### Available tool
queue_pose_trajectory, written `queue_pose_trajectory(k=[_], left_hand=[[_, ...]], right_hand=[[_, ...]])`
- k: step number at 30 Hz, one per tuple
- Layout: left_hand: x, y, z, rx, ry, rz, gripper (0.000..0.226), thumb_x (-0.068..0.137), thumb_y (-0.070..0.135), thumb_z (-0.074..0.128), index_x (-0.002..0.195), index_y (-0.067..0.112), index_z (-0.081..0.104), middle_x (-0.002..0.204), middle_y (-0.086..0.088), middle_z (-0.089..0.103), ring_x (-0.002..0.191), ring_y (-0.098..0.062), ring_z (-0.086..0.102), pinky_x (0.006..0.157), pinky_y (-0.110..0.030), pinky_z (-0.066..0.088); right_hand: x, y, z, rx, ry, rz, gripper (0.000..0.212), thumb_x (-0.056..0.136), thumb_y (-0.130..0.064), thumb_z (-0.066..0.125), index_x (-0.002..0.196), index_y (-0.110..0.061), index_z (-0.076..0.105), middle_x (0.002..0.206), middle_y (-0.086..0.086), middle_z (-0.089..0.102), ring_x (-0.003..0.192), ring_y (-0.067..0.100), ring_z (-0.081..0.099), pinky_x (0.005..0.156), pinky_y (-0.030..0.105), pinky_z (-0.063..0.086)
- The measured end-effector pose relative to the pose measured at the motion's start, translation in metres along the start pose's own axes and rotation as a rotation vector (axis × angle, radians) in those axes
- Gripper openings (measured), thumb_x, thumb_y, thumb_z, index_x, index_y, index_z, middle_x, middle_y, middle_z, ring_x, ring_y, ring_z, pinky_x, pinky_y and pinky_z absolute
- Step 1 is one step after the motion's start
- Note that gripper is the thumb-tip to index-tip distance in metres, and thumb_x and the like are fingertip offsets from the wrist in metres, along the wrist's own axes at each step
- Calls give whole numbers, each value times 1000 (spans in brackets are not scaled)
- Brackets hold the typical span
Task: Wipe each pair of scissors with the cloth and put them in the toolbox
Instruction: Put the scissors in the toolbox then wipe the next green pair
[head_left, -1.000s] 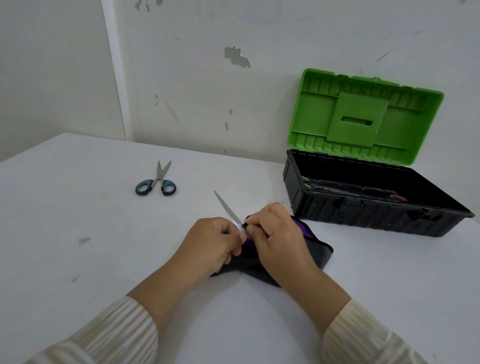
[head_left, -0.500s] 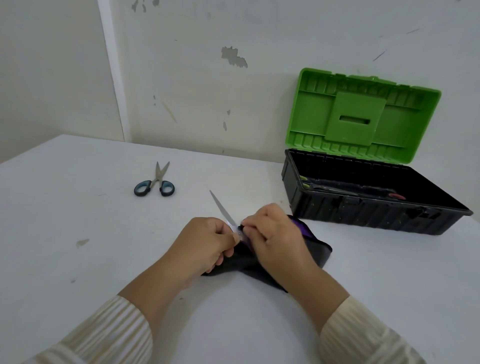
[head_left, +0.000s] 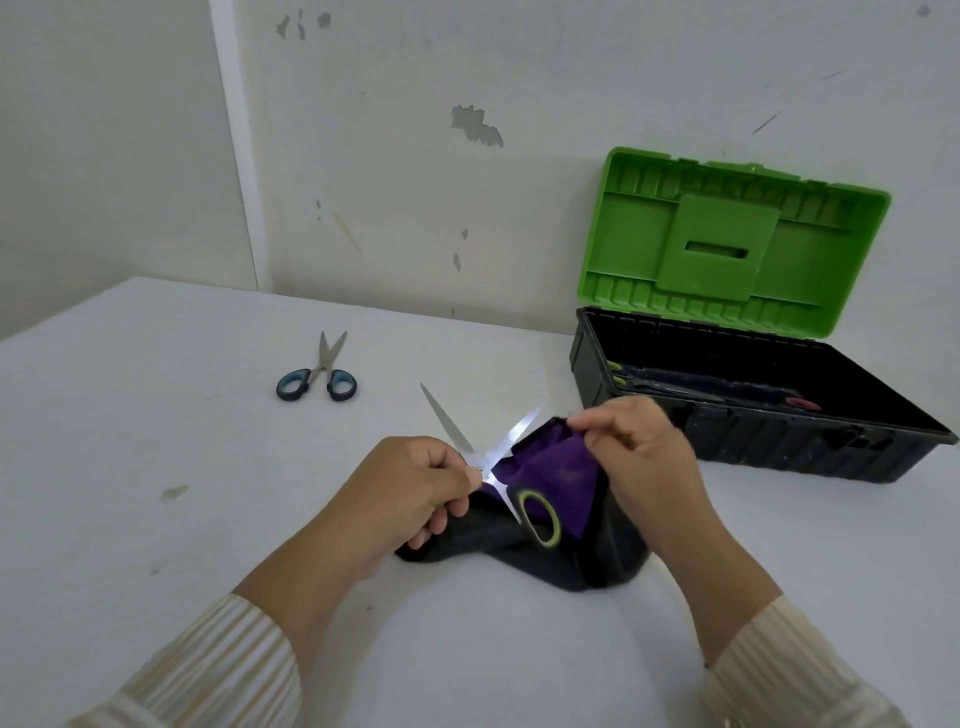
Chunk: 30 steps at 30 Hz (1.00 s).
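My left hand (head_left: 410, 486) grips a pair of scissors (head_left: 485, 457) near the pivot. Its blades are spread apart and one yellow-green handle loop lies on the cloth. My right hand (head_left: 641, 447) pinches the edge of the black and purple cloth (head_left: 550, 467), which lies bunched on the white table (head_left: 156, 467) between my hands. A second pair, the blue-handled scissors (head_left: 319, 374), lies alone at the far left of the table. The black toolbox (head_left: 779, 447) stands at the right with its green lid (head_left: 727, 244) up, and tools lie inside it.
A white wall runs behind the table and the lid leans back toward it. The toolbox's front wall is just beyond my right hand. Small marks dot the tabletop on the left.
My right hand has come off the scissors and moved right, lifting the cloth's edge. The blades have opened and a handle loop now shows on the cloth.
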<state>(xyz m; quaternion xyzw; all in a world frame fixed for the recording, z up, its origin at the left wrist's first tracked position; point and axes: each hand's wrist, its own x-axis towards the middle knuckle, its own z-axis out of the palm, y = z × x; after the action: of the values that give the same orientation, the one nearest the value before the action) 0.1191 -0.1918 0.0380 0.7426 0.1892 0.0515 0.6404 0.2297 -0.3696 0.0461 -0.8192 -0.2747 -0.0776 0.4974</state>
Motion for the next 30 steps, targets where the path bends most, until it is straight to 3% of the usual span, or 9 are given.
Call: queue_pose_trajectory(k=[3, 5, 8, 10, 12, 17, 23, 26, 30], left_hand=[[2, -1, -4, -50, 19, -5, 20, 85, 12, 65, 65, 10, 64, 54, -2, 62, 43, -13, 44, 37, -23, 34], [1, -1, -4, -104, 32, -31, 16, 86, 10, 64, 70, 7, 66, 55, -3, 63, 43, -12, 47, 38, -23, 36], [1, 2, -7, -354, 71, -118, 8, 86, 5, 63, 78, 2, 65, 58, -7, 62, 42, -12, 48, 36, -22, 38], [3, 4, -9, -494, 97, -149, 5, 85, 2, 62, 80, 1, 63, 58, -7, 59, 40, -11, 46, 33, -20, 34], [4, 5, -7, -516, 98, -146, 7, 85, 0, 61, 79, 1, 62, 54, -5, 59, 39, -10, 45, 32, -19, 32], [2, 6, -3, -553, 82, -165, 6, 86, 3, 60, 80, 3, 62, 57, -5, 63, 40, -10, 48, 34, -20, 36], [-1, 9, -5, -1065, 3, -210, 23, 87, 21, 59, 91, -1, 62, 80, -21, 72, 54, -18, 61, 50, -23, 56], [-3, 5, 8, -1269, 6, -143, 17, 81, 15, 59, 88, 0, 62, 87, -22, 72, 63, -19, 64, 61, -27, 59], [-5, 1, 25, -1331, 118, -120, 8, 88, 5, 54, 86, 2, 61, 80, -13, 74, 70, -16, 64, 66, -26, 59]], right_hand=[[-9, -15, 4, -68, -354, -46, 25, 83, -12, 61, 74, -33, 69, 96, -6, 56, 86, -4, 54, 75, 1, 38], [-12, -16, 10, -123, -442, -51, 18, 85, -22, 60, 71, -27, 69, 93, -8, 55, 81, -2, 54, 71, 4, 39], [-11, -11, 13, -59, -343, -4, 18, 86, -21, 60, 72, -14, 70, 89, -6, 58, 79, 1, 55, 71, 7, 40], [-10, -13, 13, 39, -345, 45, 28, 85, -33, 59, 75, -8, 69, 90, -2, 58, 80, 6, 56, 75, 15, 42], [-14, -17, 17, 19, -404, 22, 42, 80, -46, 55, 75, -5, 66, 89, 2, 56, 76, 7, 54, 71, 11, 40], [-15, -18, 26, 69, -318, 54, 39, 86, -29, 59, 70, 6, 54, 79, 12, 51, 65, 7, 45, 61, 13, 35], [-11, -11, 26, 205, -220, 223, 41, 86, -35, 60, 68, 2, 55, 74, 3, 53, 67, 17, 48, 66, 29, 40], [-12, -13, 30, 222, -150, 238, 43, 86, -34, 60, 64, 3, 52, 69, 0, 52, 63, 15, 47, 62, 28, 39], [-16, -18, 36, 212, -133, 207, 42, 86, -32, 60, 57, -4, 48, 65, -3, 49, 59, 10, 44, 60, 22, 37]])
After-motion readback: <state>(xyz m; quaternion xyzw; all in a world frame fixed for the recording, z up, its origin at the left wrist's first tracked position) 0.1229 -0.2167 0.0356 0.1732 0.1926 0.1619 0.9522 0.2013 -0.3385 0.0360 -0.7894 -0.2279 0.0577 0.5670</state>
